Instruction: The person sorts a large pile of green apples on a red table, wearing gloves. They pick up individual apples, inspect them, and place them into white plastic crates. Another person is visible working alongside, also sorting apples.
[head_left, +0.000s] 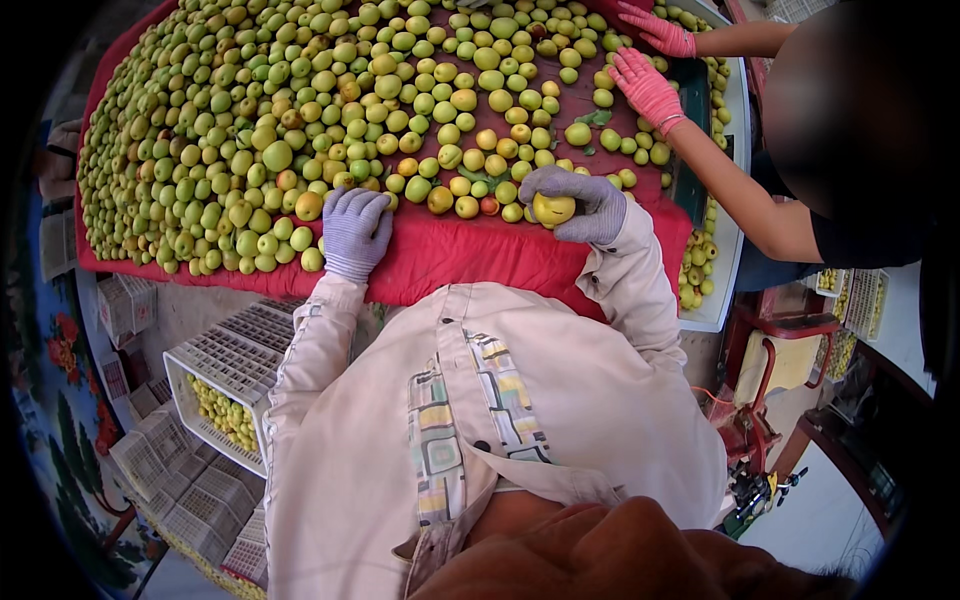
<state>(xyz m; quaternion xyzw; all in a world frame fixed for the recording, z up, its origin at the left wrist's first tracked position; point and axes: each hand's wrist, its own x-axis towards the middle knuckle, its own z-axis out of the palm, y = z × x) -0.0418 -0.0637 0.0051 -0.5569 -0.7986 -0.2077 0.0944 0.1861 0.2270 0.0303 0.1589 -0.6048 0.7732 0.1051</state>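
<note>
My right hand (581, 201), in a grey-lavender knit glove, grips a yellow-green apple-like fruit (553, 211) that has a short dark mark on its skin. It is above the front edge of a wide heap of similar fruits (277, 112), some tinged red or brown. My left hand (355, 232), gloved alike, lies at the heap's near edge with its fingertips against the fruits. A small fruit (391, 201) shows beside its fingers; whether they grip anything is hidden. Red cloth (472, 251) covers the table under the heap.
Across at the right, a co-worker's pink-gloved hands (649, 90) touch the cloth and fruits. A white-rimmed bin (720, 285) holding fruits runs along that side. A plastic crate of fruits (225, 412) stands at lower left, near stacked crates (202, 502). A red metal frame (765, 375) is at right.
</note>
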